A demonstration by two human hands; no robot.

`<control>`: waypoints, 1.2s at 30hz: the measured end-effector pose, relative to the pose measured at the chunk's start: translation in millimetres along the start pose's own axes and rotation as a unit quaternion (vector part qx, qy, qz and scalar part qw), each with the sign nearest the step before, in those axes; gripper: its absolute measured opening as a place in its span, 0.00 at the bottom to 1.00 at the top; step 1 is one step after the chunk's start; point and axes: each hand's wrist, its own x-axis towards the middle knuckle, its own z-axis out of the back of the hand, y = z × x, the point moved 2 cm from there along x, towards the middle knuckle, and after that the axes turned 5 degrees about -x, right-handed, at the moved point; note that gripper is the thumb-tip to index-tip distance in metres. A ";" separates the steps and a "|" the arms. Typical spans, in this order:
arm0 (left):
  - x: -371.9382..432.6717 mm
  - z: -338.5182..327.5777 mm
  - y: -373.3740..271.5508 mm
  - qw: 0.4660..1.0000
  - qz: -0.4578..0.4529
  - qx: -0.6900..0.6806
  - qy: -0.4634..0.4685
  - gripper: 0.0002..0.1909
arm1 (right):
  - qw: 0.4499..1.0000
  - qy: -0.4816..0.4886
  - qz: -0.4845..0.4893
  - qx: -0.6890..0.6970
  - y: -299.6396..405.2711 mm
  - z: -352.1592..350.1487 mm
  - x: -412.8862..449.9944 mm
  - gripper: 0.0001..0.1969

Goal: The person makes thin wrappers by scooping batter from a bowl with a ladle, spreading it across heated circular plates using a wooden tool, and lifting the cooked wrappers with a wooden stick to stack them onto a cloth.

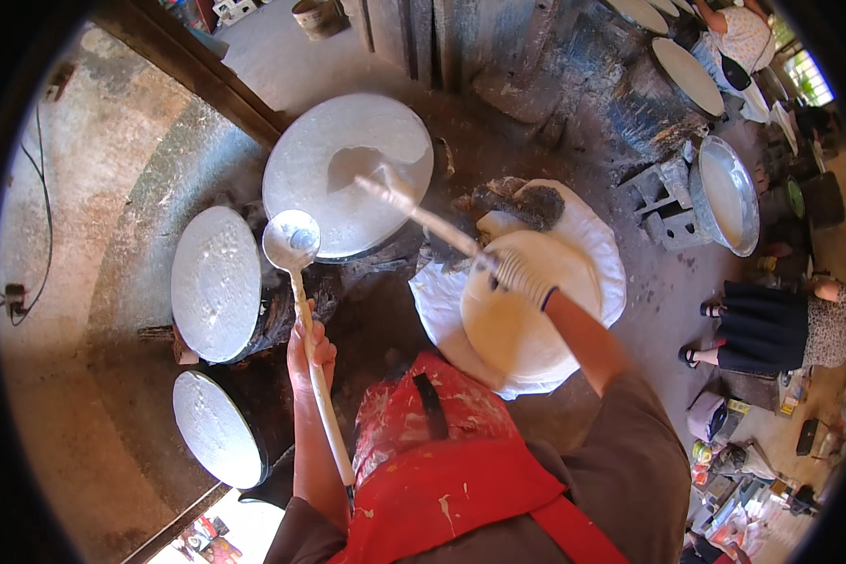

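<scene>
My left hand [311, 352] grips the long pale handle of a metal ladle [291, 240], its bowl raised near the edge of a large round griddle [303, 169]. Whitish material coats that griddle, except for a darker patch around its middle. In a striped glove, my right hand [518, 275] is closed around a wooden-handled tool [433, 224]. The tool's far end is over the griddle; it is blurred, so I cannot tell whether it touches. Below my right forearm lies a pale round stack, apparently flatbreads [490, 328], on a white cloth [612, 282].
Two more white-coated griddles [215, 282] [218, 430] stand at left. A charred log [529, 203] lies beside the cloth. Right, a metal basin [747, 190] of pale liquid rests on concrete blocks [670, 187]. People [761, 328] [751, 35] stand at right and upper right.
</scene>
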 end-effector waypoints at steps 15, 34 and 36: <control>5.8 -3.4 5.4 0.999 0.001 -0.042 0.005 0.22 | 0.998 -0.025 0.006 0.064 -13.1 7.3 2.8 0.28; -21.1 9.9 -21.3 0.998 -0.017 -0.052 0.030 0.21 | 0.912 -0.325 0.183 -0.170 20.9 0.0 69.1 0.20; -18.1 12.5 -19.1 0.998 -0.010 -0.060 0.031 0.21 | 0.918 -0.322 0.182 -0.140 -3.3 -22.3 94.9 0.20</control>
